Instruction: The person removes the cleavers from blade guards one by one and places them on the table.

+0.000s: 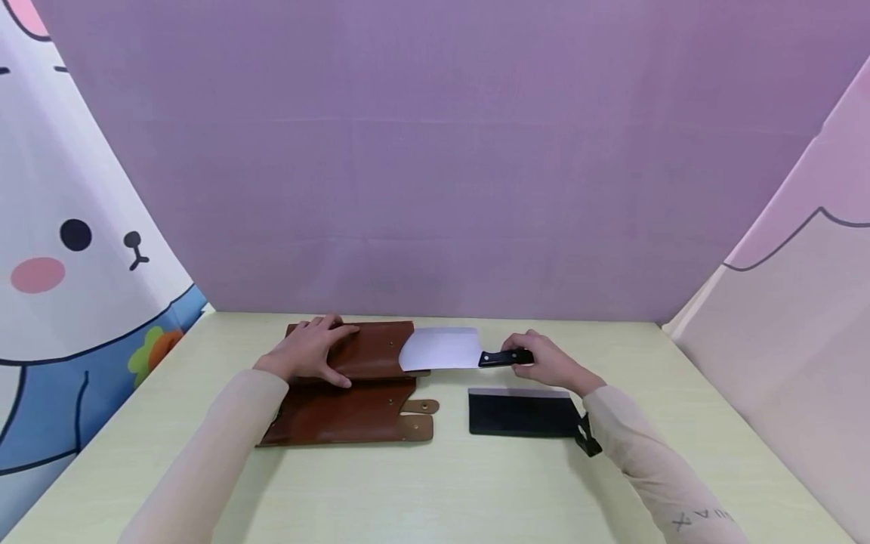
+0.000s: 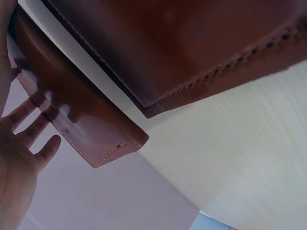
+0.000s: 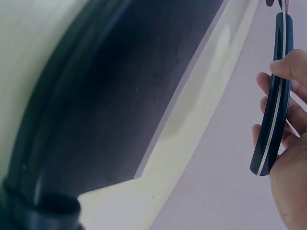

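Note:
My left hand (image 1: 313, 351) rests with spread fingers across the upper brown leather sheath (image 1: 374, 349); its thumb lies near the lower edge. In the left wrist view, fingers (image 2: 36, 127) touch the stitched side of that sheath (image 2: 96, 117). My right hand (image 1: 544, 360) grips the black riveted handle of a cleaver (image 1: 442, 349). Its pale, broad blade meets the sheath's mouth; how much sits inside is hidden. In the right wrist view, my hand (image 3: 292, 115) curls round the handle (image 3: 274, 115), thumb on one side.
A second brown sheath (image 1: 347, 419) with snap straps lies nearer. A black-bladed cleaver (image 1: 519, 414) with a bright edge lies below the right hand, its handle partly behind the sleeve. The pale table (image 1: 421, 491) ends at a purple backdrop (image 1: 435, 189).

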